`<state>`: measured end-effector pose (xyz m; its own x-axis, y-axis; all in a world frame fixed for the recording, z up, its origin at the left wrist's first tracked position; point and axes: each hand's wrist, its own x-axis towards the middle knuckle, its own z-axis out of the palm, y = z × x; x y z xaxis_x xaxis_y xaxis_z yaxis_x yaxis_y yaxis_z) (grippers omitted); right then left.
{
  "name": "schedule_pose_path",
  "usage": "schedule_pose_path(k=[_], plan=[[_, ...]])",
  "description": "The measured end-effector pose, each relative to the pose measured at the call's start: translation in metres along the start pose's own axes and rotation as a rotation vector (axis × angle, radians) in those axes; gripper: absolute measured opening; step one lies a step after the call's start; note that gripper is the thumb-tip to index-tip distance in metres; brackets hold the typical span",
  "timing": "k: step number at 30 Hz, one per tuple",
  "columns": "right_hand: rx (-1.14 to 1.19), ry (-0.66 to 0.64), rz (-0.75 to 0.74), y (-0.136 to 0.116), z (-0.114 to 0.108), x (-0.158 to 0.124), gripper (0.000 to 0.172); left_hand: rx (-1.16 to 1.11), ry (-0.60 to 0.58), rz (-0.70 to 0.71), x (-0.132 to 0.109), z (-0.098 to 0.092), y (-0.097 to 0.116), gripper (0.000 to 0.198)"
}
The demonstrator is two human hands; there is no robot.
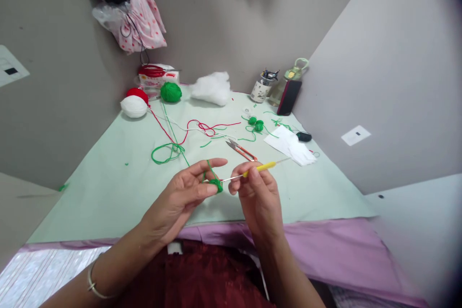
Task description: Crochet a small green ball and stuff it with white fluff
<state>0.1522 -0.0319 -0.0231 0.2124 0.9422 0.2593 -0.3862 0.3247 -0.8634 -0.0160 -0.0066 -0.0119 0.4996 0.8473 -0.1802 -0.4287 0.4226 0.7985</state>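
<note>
My left hand (187, 187) pinches a small piece of green crochet work (216, 184) between thumb and fingers, and green yarn loops over its raised index finger. My right hand (258, 192) grips a crochet hook (265, 167) by its yellow handle. The hook's thin metal shaft points left and its tip meets the green piece; whether it sits inside a stitch I cannot tell. From the left hand the green strand runs back past a loose green tangle (168, 153) to a green yarn ball (171, 92).
Orange-handled thread snips (242, 150) lie just beyond my hands. Small green crocheted balls (256, 124), white paper (290, 144) and a propped phone (289, 97) are to the right. Farther back are white stuffing (211, 88), a pen cup (262, 89), a bottle (279, 87) and a white yarn ball (134, 107).
</note>
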Motion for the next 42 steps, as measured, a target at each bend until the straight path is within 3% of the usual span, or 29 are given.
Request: schedule_pose_path(k=[6, 9, 13, 18, 23, 26, 29, 32, 35, 37, 40, 42], plan=[[-0.305, -0.080, -0.281, 0.005, 0.004, -0.008, 0.017, 0.179, 0.067, 0.173, 0.000, 0.004, -0.007, 0.036], [-0.382, -0.077, -0.339, 0.003, 0.007, -0.009, 0.020, 0.215, 0.139, 0.208, 0.000, 0.004, -0.009, 0.041], [-0.350, -0.091, -0.324, 0.005, 0.009, -0.007, 0.019, 0.240, 0.192, 0.223, -0.002, 0.007, -0.008, 0.054], [-0.276, -0.003, -0.222, 0.012, 0.006, -0.006, 0.016, 0.252, 0.193, 0.215, -0.003, 0.011, -0.004, 0.055], [-0.352, -0.012, -0.243, 0.014, 0.004, -0.008, 0.020, 0.275, 0.207, 0.229, -0.003, 0.012, -0.005, 0.052], [-0.612, -0.052, -0.456, 0.019, -0.001, -0.012, 0.022, 0.229, 0.199, 0.203, -0.003, 0.011, -0.010, 0.058], [-0.791, -0.091, -0.706, 0.020, -0.005, -0.013, 0.034, 0.061, 0.097, 0.037, 0.000, 0.007, -0.010, 0.056], [-0.624, -0.010, -0.568, 0.012, -0.004, -0.010, 0.028, -0.069, 0.067, -0.043, 0.004, 0.004, -0.005, 0.039], [-0.486, 0.027, -0.427, 0.007, 0.001, -0.007, 0.027, -0.022, 0.145, 0.130, 0.005, 0.008, -0.003, 0.043], [-0.598, -0.019, -0.504, 0.009, 0.003, -0.008, 0.025, 0.006, 0.151, 0.194, 0.005, 0.011, -0.004, 0.053], [-0.743, -0.048, -0.690, 0.012, 0.001, -0.008, 0.034, -0.076, 0.102, 0.047, 0.005, 0.011, -0.005, 0.049], [-0.623, -0.001, -0.593, 0.011, -0.002, -0.006, 0.029, -0.125, 0.092, -0.035, 0.005, 0.009, -0.003, 0.041]])
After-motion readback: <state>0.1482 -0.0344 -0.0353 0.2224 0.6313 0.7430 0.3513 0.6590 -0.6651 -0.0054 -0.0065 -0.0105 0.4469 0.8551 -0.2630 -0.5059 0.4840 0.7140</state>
